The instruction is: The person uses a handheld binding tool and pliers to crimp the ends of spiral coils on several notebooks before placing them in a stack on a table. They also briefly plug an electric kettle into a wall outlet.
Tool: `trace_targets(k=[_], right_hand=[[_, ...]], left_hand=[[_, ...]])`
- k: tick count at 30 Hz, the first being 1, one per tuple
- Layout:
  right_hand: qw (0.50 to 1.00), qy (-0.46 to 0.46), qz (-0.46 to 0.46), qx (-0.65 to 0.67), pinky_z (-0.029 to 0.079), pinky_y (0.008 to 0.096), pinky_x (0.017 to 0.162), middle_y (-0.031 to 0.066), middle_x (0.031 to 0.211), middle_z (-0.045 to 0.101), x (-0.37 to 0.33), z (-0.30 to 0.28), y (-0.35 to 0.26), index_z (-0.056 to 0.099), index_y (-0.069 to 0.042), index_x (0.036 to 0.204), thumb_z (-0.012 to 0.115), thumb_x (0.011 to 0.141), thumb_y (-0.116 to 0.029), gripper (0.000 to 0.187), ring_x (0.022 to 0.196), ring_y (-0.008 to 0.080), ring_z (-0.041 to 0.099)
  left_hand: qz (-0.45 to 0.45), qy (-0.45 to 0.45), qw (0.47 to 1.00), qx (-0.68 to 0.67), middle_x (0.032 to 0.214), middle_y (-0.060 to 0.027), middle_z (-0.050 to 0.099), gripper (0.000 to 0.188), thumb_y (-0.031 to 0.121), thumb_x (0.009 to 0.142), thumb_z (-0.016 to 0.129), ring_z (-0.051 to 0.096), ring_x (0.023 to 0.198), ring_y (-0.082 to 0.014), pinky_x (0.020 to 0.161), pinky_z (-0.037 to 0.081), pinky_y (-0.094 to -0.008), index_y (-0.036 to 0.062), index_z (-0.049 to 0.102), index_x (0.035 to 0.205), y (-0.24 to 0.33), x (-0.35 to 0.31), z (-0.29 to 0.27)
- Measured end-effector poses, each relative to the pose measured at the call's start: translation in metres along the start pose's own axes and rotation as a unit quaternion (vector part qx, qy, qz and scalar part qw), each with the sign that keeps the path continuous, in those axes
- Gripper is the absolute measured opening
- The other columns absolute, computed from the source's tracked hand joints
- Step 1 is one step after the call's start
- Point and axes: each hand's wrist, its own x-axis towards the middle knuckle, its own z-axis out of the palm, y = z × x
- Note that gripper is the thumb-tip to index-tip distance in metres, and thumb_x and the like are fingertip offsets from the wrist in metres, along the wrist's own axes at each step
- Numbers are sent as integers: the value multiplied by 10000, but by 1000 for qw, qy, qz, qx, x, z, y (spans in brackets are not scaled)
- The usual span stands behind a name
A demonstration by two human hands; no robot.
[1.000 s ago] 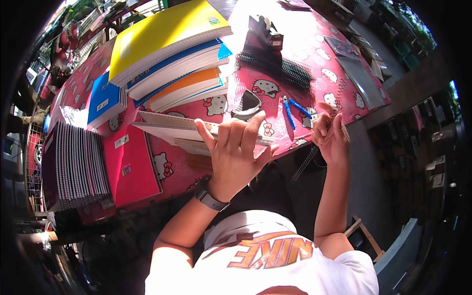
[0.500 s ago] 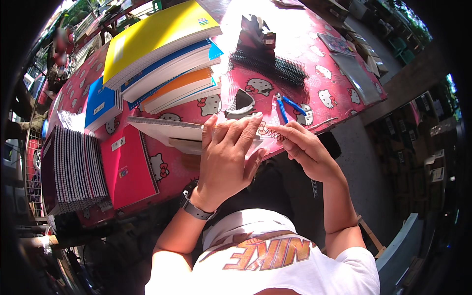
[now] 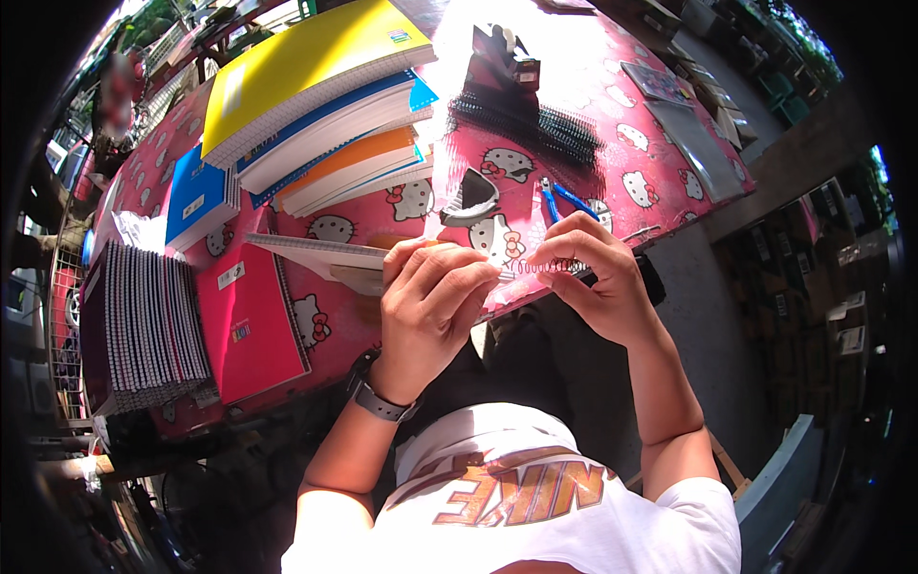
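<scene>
At the right hand point(image 3: 608, 287), 1 pinched spiral coil point(image 3: 525, 269) protrudes leftward.

On our pink patterned tabletop point(image 3: 612, 180) we have blue-handled metal pliers point(image 3: 549, 203) behind the thin dark spiral coil point(image 3: 553, 267), and a pink rectangular paper notebook point(image 3: 251, 325) well left of both.

Both forearms point(image 3: 352, 435) angled up from the lower frame. The left hand point(image 3: 430, 298) curled near centre; the right hand point(image 3: 601, 277) pinched, centre-right.
</scene>
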Motion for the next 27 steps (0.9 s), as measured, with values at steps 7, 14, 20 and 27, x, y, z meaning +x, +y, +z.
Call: trace_targets(k=[7, 14, 20, 27], right_hand=[[999, -29, 20, 17, 454, 271, 663, 53, 817, 558, 5, -2, -1, 609, -22, 846, 638, 699, 37, 161, 778, 171, 553], [995, -103, 16, 6, 462, 280, 670, 56, 831, 555, 8, -10, -5, 616, -38, 857, 649, 694, 39, 183, 778, 179, 569], [989, -142, -2, 30, 449, 323, 660, 67, 874, 545, 3, -9, -4, 598, -57, 942, 649, 704, -11, 248, 770, 239, 551], [997, -40, 25, -69, 455, 280, 608, 80, 866, 574, 6, -2, -22, 558, -53, 1085, 642, 759, -49, 337, 731, 189, 574]], left_hand=[[22, 5, 1000, 1, 870, 12, 633, 184, 58, 667, 689, 596, 931, -173, 956, 324, -406, 140, 634, 822, -4, -4, 2], [37, -10, 999, -18, 812, 10, 653, 141, 54, 661, 708, 612, 850, -190, 945, 341, -400, 164, 660, 735, -2, -12, -4], [29, 9, 999, -28, 826, 1, 648, 175, 59, 648, 720, 609, 846, -196, 883, 378, -390, 152, 652, 779, -5, -10, -1], [-38, 2, 999, -33, 804, 12, 591, 228, 89, 671, 700, 552, 770, -176, 795, 353, -360, 164, 614, 868, 4, 6, 2]])
